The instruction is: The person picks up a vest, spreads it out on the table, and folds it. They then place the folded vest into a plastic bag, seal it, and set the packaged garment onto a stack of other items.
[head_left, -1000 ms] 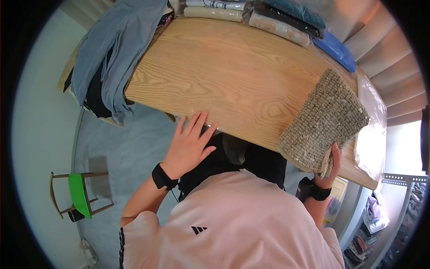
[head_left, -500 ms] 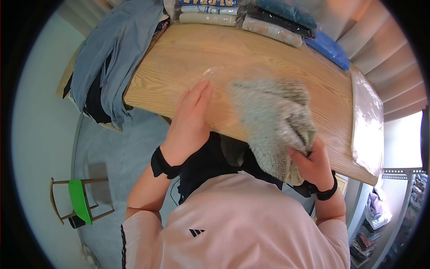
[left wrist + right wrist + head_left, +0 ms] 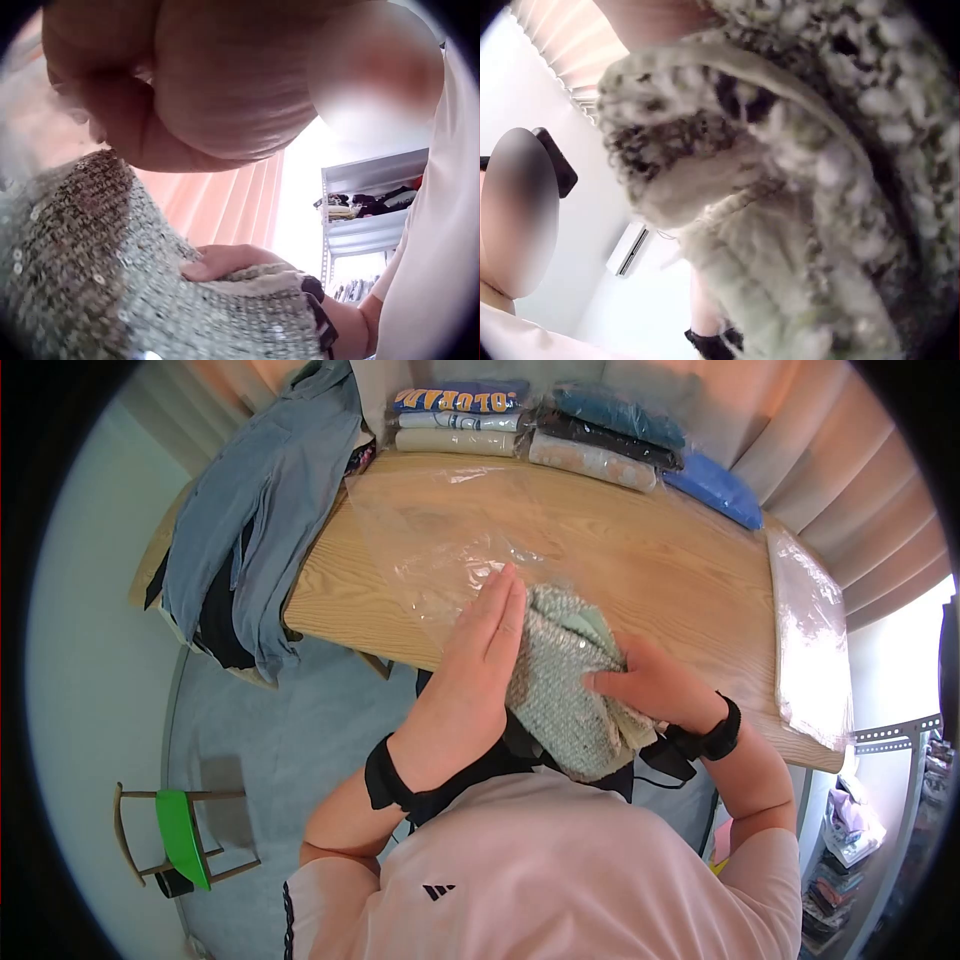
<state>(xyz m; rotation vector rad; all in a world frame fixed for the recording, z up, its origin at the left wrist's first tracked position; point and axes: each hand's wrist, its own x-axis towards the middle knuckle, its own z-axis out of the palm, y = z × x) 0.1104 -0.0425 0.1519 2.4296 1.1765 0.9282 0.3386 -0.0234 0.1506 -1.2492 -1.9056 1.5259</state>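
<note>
A folded grey-green knit sweater, nubbly and sequin-flecked, was held between the hands: the left hand was laid along one side with fingers straight, and the right hand was curled over the other. Only its far end appeared to have been slid into the clear plastic bag spread beyond the fingertips; most was left outside.

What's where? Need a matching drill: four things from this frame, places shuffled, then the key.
Things:
1. folded grey-green knitted garment
2. clear crinkled plastic bag
3. blue-grey denim shirt
4. wooden chair with green seat

Places:
A. on the floor, left of the person
B. hanging at the left end of the wooden table
C. at the near table edge, between the left hand and the right hand
D. spread on the tabletop beyond the hands

Pairs: 1-C, 2-D, 3-B, 4-A
</note>
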